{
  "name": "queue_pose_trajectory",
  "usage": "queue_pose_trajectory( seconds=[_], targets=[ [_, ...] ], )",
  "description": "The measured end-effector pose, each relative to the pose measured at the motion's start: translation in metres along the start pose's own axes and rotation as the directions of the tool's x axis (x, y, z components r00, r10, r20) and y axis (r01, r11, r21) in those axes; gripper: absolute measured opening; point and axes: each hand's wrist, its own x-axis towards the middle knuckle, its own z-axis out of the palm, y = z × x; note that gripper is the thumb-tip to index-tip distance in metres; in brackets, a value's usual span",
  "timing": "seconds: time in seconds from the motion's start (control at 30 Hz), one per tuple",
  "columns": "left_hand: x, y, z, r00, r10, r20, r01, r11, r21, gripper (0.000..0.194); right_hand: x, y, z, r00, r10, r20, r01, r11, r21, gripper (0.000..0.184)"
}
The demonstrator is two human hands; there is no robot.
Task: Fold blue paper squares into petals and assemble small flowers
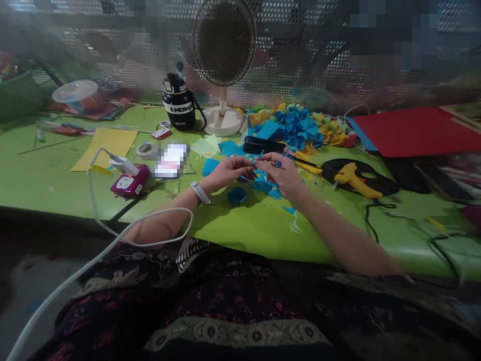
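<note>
My left hand point(229, 171), with a white band on the wrist, is held over the green table point(45, 175), fingers pinched towards my right hand. My right hand point(283, 173) is closed on a small blue paper piece point(278, 163); the two hands nearly touch at the fingertips. Blue paper scraps point(263, 184) lie under them, and a rolled blue paper flower point(236, 195) sits just below my left wrist. What the left fingers pinch is too small to make out.
A yellow glue gun point(355, 179) on a black mat lies right of my hands. A pile of blue and yellow paper flowers point(296, 124), black scissors point(263, 145), a fan point(224, 60), a black bottle point(179, 106), a pink power adapter point(130, 183), and red paper point(413, 131) surround them.
</note>
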Motion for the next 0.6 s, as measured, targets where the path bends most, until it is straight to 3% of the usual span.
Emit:
queue_pose_trajectory(
  seconds=[0.27,0.43,0.6],
  targets=[
    [-0.0020,-0.0018,0.0002,1.000,-0.014,0.005,0.014,1.000,-0.011,0.021,0.0033,0.0035,-0.0006,0.990,-0.041,-0.131,0.058,0.990,0.127,0.046],
    [-0.0019,-0.0021,0.0019,0.999,-0.051,-0.012,0.050,0.995,-0.088,0.027,0.0022,0.0075,0.0000,0.992,-0.028,-0.122,0.043,0.992,0.123,0.045],
    [-0.0018,-0.0020,0.0045,0.999,-0.050,-0.007,0.049,0.993,-0.109,0.020,0.0019,0.0087,0.0034,0.993,-0.042,-0.113,0.054,0.993,0.107,0.046]
  ],
)
